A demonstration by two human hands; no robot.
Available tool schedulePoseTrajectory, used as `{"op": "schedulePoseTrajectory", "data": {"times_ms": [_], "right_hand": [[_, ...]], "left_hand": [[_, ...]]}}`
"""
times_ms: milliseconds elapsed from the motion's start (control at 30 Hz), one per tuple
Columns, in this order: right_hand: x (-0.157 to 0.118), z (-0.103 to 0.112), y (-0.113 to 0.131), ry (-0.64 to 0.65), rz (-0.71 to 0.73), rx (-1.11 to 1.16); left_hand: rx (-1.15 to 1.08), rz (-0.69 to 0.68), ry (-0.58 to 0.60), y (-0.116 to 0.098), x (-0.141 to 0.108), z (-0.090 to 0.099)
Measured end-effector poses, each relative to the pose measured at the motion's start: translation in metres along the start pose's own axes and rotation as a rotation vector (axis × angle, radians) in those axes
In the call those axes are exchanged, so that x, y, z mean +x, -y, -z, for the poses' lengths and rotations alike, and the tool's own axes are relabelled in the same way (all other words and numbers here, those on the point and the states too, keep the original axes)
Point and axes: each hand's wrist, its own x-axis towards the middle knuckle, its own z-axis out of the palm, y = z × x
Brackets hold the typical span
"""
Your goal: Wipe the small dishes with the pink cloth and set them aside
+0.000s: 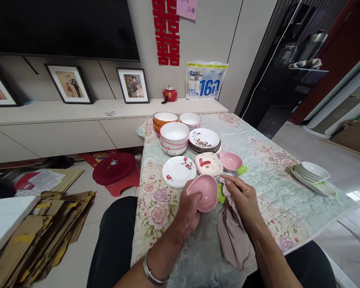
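A pink bowl [208, 194] with a green leaf-shaped handle is gripped by my left hand [189, 208], thumb over its rim. My right hand [243, 198] pinches a greyish-pink cloth [235, 240] against the green handle, and the rest of the cloth hangs down over the table edge. Just beyond the held bowl lies a second pink bowl [230, 161] with the same green handle. Beside it sit a squarish cream dish [209, 164] with a red pattern and white plates [179, 172] with red flowers.
Stacked white bowls [174, 134], orange bowls [165, 118] and brown-patterned plates [204, 139] stand farther back on the flowered tablecloth [159, 200]. Small white dishes [313, 172] rest on a green-edged tray at the right. A red stool [115, 170] and flattened cardboard [57, 224] are on the left floor.
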Motion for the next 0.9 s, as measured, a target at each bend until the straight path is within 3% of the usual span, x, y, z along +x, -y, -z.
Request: {"op": "schedulePoseTrajectory", "data": {"times_ms": [167, 233, 400, 567, 700, 900], "right_hand": [[-0.001, -0.006, -0.005, 0.076, 0.144, -0.139], [-0.001, -0.007, -0.004, 0.088, 0.140, -0.155], [-0.001, -0.006, 0.003, 0.212, -0.023, -0.031], [0.001, -0.003, 0.000, 0.147, -0.070, 0.059], [0.003, -0.001, 0.000, 0.151, -0.250, 0.312], [0.003, 0.007, 0.009, 0.162, -0.502, 0.619]], "left_hand": [[-0.084, 0.006, -0.038, -0.001, 0.001, -0.002], [-0.089, 0.014, -0.052, -0.001, 0.002, -0.001], [-0.038, 0.022, 0.013, 0.003, 0.001, 0.000], [-0.029, 0.102, 0.161, -0.004, -0.009, -0.005], [0.013, 0.165, 0.312, -0.009, -0.014, -0.006], [0.105, 0.033, 0.421, -0.012, -0.013, -0.001]]}}
